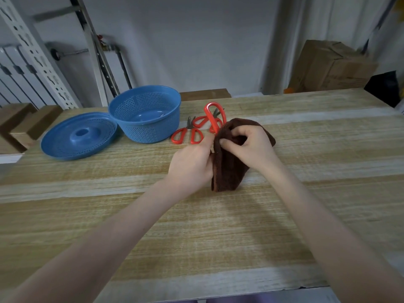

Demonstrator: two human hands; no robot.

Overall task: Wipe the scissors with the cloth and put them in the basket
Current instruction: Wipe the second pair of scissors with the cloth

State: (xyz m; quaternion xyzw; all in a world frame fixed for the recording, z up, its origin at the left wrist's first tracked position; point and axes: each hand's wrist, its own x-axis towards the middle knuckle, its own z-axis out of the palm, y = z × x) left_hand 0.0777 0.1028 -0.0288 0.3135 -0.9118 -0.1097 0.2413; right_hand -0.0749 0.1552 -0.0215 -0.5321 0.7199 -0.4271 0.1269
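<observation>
Item, wooden table [196, 232]: above it we hold one brown cloth [229, 169], bunched and lifted, between both hands. Our left hand [192, 165] grips its left edge, the fingers curled out of sight behind the folds. Our right hand [249, 147] pinches the upper part with bent fingers and thumb. One pair of red-handled scissors [211, 115] stands in the cloth, handle loops up, blades wrapped and hidden. Two further pairs lie flat on the table beyond our hands: the nearer pair [187, 134] just right of the blue basket [150, 130], the farther pair [200, 121] partly behind the held handles. The basket stands upright at rear left. One blue perforated lid [76, 138] lies just beside it on its left.
</observation>
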